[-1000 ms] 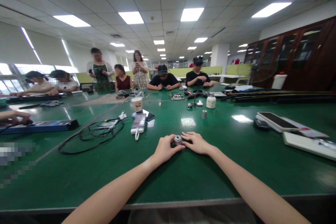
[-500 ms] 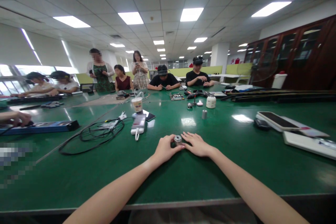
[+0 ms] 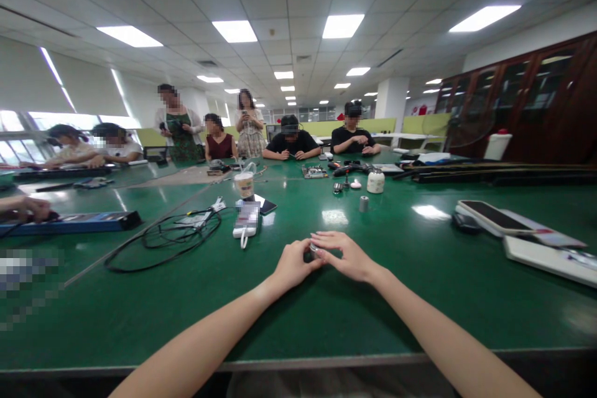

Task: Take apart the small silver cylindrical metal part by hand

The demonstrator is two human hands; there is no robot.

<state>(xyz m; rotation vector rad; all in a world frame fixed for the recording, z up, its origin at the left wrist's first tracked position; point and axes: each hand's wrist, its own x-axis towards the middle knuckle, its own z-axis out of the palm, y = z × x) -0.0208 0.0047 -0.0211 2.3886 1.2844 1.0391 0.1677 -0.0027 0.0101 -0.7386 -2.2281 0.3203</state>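
Observation:
A small silver metal cylinder (image 3: pixel 314 250) stands on the green table between my hands, mostly covered by fingers. My left hand (image 3: pixel 295 263) is closed round its left and near side, with the thumb in front. From the right, my right hand (image 3: pixel 347 255) reaches over it, thumb and fingertips closed at its upper part. Just what the right fingertips press on is hidden. Farther off, a second metal cylinder (image 3: pixel 364 203) stands upright, apart from both hands.
Left of my hands lie a phone with a white power bank (image 3: pixel 246 221), a drink cup (image 3: pixel 244 186) and a coiled black cable (image 3: pixel 163 239). A white jar (image 3: pixel 375 181) stands ahead. Flat devices (image 3: pixel 494 216) lie at right. Several people sit or stand round the table (image 3: pixel 405 311).
My right hand has moved up and left over the cylinder, its fingers closing in at the top. The left hand keeps its hold in the same place.

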